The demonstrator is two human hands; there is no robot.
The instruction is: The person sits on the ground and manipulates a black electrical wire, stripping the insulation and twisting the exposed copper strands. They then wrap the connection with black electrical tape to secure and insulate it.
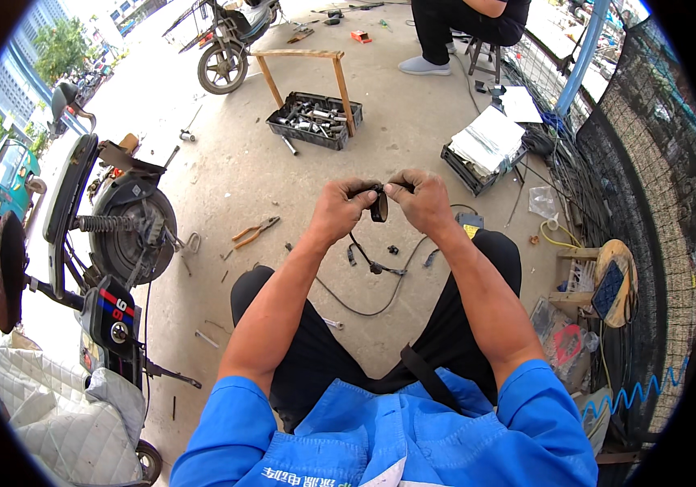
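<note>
In front of me, my left hand [340, 209] and my right hand [419, 201] meet with thumbs and fingertips pinched close together. Between them hangs a small black ring with a brownish inner side, which looks like a roll of black electrical tape [379, 208]. Both hands seem closed on it, though the fingers partly cover it. Just below, a black cable [356, 310] loops over the ground between my knees. Dark connectors [376, 268] sit along it. To the left of my hands lie pliers [256, 232] with orange handles.
A black crate of metal tools [311, 122] with a wooden handle stands ahead. Right of it is a crate topped with white sheets [488, 140]. An electric scooter [112, 308] fills the left side; a wooden stool [614, 282] lies at right. Another person [470, 32] sits ahead.
</note>
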